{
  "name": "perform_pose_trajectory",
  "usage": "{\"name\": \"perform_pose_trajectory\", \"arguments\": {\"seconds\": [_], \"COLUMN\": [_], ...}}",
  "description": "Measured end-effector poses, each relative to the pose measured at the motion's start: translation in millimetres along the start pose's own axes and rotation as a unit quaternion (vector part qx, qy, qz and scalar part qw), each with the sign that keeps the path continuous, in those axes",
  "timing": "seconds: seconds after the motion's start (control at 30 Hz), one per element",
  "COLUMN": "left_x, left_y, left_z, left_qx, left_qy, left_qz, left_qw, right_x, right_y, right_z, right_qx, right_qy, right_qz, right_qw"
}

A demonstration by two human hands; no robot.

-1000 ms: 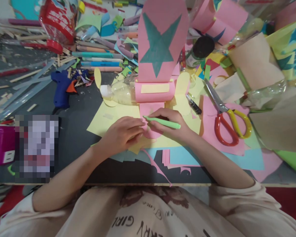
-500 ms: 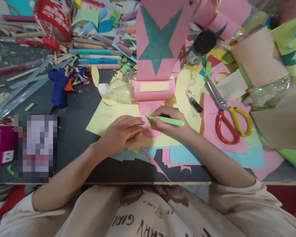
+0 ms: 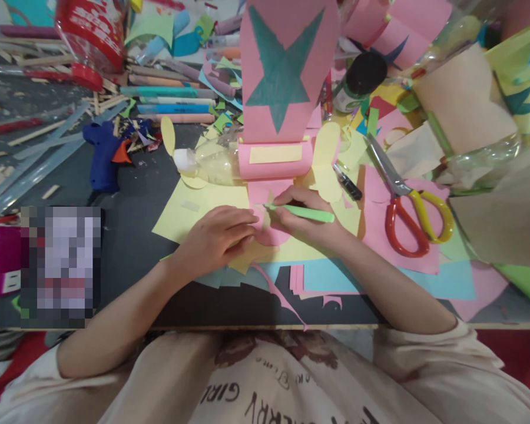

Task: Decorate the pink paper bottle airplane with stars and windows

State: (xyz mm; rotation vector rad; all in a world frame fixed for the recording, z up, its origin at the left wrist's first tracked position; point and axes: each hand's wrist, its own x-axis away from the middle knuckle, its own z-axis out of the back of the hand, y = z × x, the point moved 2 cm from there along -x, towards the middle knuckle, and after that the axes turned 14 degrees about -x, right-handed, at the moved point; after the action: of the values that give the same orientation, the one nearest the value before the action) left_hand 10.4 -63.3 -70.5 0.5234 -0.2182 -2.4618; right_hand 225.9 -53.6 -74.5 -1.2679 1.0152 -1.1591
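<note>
My right hand (image 3: pixel 311 221) grips a light green marker (image 3: pixel 311 213), its tip down at the pink paper flap (image 3: pixel 269 238). Flat on the flap's left edge lies my left hand (image 3: pixel 221 235), fingers stretched out, holding nothing. Behind the flap a clear plastic bottle (image 3: pixel 216 160) lies on its side, wrapped in pink paper with a pale yellow strip (image 3: pixel 276 154). From the wrap rises a pink panel bearing a dark green star (image 3: pixel 282 70). Yellow paper ovals (image 3: pixel 327 144) stick out at the bottle's ends. Under my hands are yellow sheets (image 3: pixel 176 209).
Scissors (image 3: pixel 408 206) with red and yellow handles lie on pink paper at the right. A blue glue gun (image 3: pixel 103 156) and a blurred-out rectangular device (image 3: pixel 64 265) are at the left. Markers (image 3: pixel 176 109), a red-labelled bottle (image 3: pixel 92 35) and a black-capped jar (image 3: pixel 364 76) crowd the back.
The green marker in my right hand has shifted slightly right, its tip moving a little along the pink flap. My left hand stays in place; the view has shifted slightly.
</note>
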Motion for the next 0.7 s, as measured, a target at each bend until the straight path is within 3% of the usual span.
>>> {"name": "perform_pose_trajectory", "arguments": {"seconds": [0.1, 0.2, 0.33, 0.6, 0.7], "left_x": [0.5, 0.7, -0.3, -1.2, -1.0], "left_y": [-0.5, -1.0, -0.7, 0.6, 0.2], "left_z": [-0.2, -0.8, -0.3, 0.8, 0.4], "left_qx": [0.006, 0.011, 0.008, 0.010, 0.015], "left_qy": [-0.002, -0.016, -0.011, -0.007, -0.016], "left_qz": [0.001, 0.009, 0.007, 0.002, 0.008], "left_qw": [1.000, 1.000, 1.000, 1.000, 1.000], "right_x": [0.6, 1.6, 3.9, 3.2, 2.9], "right_y": [-4.8, -7.4, -1.1, 4.1, 3.4], "right_z": [3.5, 6.0, 3.7, 1.6, 1.5], "right_qx": [-0.047, -0.074, -0.054, -0.005, 0.013], "right_qy": [0.052, 0.064, 0.030, -0.070, -0.074], "right_qz": [0.032, 0.050, 0.016, 0.042, 0.039], "right_qw": [0.997, 0.994, 0.998, 0.997, 0.996]}}
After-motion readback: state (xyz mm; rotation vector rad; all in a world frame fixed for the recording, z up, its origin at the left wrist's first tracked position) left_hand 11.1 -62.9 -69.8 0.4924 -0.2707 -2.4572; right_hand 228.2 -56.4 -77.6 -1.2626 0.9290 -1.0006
